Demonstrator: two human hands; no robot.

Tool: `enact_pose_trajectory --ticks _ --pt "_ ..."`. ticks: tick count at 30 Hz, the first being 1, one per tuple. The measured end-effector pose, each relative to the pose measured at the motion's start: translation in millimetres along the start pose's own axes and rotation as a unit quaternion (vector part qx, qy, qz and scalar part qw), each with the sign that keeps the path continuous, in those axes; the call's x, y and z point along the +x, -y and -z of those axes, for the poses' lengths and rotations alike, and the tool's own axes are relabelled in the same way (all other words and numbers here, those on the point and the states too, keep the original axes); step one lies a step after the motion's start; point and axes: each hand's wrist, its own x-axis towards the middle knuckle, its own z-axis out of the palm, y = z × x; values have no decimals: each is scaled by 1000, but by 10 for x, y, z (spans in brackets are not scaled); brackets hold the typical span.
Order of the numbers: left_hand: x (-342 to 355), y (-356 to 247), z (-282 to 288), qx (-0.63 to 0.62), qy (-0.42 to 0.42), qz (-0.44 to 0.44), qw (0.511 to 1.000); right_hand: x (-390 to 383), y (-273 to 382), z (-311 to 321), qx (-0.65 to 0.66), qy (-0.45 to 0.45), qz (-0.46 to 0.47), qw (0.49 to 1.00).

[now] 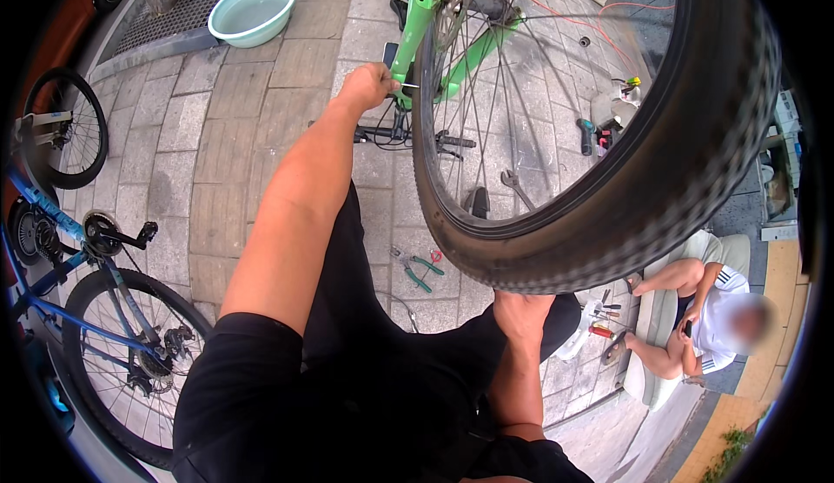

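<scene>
Tyre [678, 205] against right grip [521, 314]

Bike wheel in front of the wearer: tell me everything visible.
The bike wheel fills the upper right, its top cut off by the picture edge. It has a black, rubber-looking tire with knobby tread, a dark rim, thin spokes and a hub beside the green frame. The tread blurs at right, so it may be turning. The right hand is at the tire's lower edge, fingers hidden; the left hand is near the rim's left side, contact unclear.
</scene>
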Motion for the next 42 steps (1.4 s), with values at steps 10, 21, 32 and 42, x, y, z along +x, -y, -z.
enact_pose_trajectory --ticks 10,21,32,42 --pt "0 25 -46 -2 -15 -5 1000 64 616 -36 70 -90 131 985" --pt "12 7 -19 5 2 8 1000 18 -59 -569 -156 97 142 973" --pt "33 52 -47 6 -5 5 1000 -88 -72 -595 -139 199 -78 967" --pt "13 20 -38 -1 -15 -4 1000 57 183 -332 -49 202 -95 973"
